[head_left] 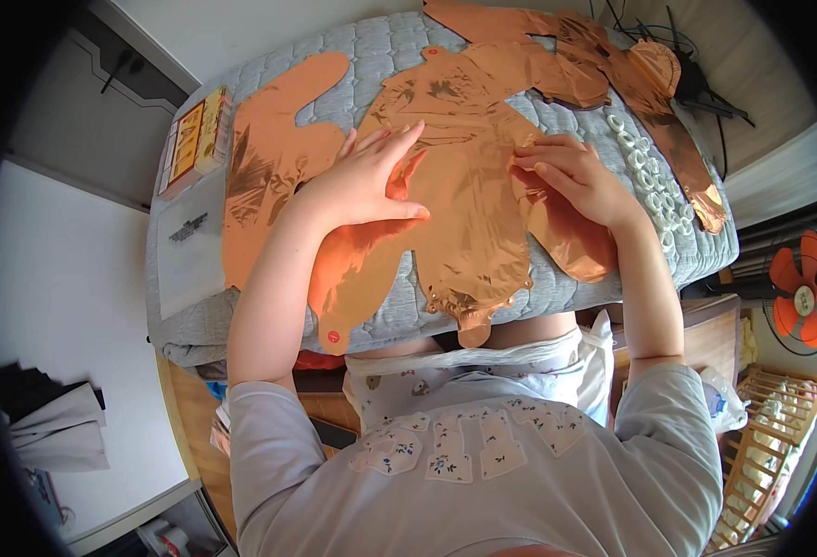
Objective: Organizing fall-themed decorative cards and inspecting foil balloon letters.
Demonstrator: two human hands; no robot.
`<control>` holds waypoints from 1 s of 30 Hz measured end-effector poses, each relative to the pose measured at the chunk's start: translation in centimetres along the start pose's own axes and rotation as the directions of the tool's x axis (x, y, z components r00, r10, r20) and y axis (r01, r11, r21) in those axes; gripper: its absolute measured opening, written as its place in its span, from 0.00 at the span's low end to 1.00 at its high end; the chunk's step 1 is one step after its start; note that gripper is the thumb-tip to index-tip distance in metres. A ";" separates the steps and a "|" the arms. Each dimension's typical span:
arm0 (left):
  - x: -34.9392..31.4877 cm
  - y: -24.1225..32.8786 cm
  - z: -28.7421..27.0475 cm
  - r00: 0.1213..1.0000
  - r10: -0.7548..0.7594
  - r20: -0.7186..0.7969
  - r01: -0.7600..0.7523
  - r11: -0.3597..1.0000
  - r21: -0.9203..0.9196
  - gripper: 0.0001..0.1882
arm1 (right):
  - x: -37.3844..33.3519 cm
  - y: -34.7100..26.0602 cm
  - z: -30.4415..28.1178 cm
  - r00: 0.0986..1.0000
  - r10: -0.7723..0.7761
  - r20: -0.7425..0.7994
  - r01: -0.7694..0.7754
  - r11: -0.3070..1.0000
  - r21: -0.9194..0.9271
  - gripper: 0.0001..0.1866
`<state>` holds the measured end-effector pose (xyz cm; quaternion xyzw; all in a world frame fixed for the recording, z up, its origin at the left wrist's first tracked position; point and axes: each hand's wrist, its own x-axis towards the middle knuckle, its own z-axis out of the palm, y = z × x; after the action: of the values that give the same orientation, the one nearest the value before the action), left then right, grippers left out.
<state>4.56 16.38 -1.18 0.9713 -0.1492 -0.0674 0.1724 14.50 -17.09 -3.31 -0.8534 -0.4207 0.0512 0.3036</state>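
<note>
A flat, uninflated rose-gold foil balloon [472, 213] lies across the quilted mattress in front of me, its crimped neck end toward my lap. My left hand [364, 181] is over its left side, fingers stretched and thumb spread apart, with lifted folds of foil beneath it. On the opposite side, my right hand [571, 174] has its fingers bent together at the balloon's folded edge and pinches the foil there. Another flat copper foil balloon [269, 158] lies to the left, partly hidden behind my left forearm. More crumpled copper foil [580, 65] stretches along the far right.
Several small white rings [650, 176] lie at the mattress's right side. A yellow and red box [197, 139] and a clear plastic bag [190, 246] are at the left edge. An orange-bladed fan [801, 292] and a wooden slatted rack [766, 446] stand to the right.
</note>
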 end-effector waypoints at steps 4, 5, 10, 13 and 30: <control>-0.1 -0.1 0.1 1.000 -0.003 -0.002 0.003 1.000 0.011 0.60 | 0.0 -0.1 0.1 1.000 0.010 0.003 -0.010 1.000 0.026 0.19; -0.1 0.0 0.0 1.000 -0.005 0.005 0.005 1.000 0.001 0.60 | 0.0 -0.1 0.1 1.000 0.015 0.003 -0.015 0.999 0.037 0.19; -0.1 -0.2 -0.2 1.000 0.002 0.017 -0.002 1.000 -0.010 0.60 | 0.0 0.1 0.0 1.000 0.002 0.013 -0.002 1.000 0.013 0.19; 0.2 -0.4 0.0 1.000 0.015 0.006 -0.014 0.998 -0.066 0.60 | -0.3 -0.2 -0.3 1.000 0.013 -0.006 -0.013 1.000 0.012 0.19; 2.0 -0.5 2.4 0.985 0.063 -0.162 -0.039 0.988 0.152 0.55 | 0.0 -1.3 -0.7 1.000 -0.004 0.012 0.005 0.999 -0.037 0.19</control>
<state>6.17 15.38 -3.78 0.9795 -0.1637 0.0297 0.1132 13.88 -16.84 -2.05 -0.8576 -0.4253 0.0478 0.2852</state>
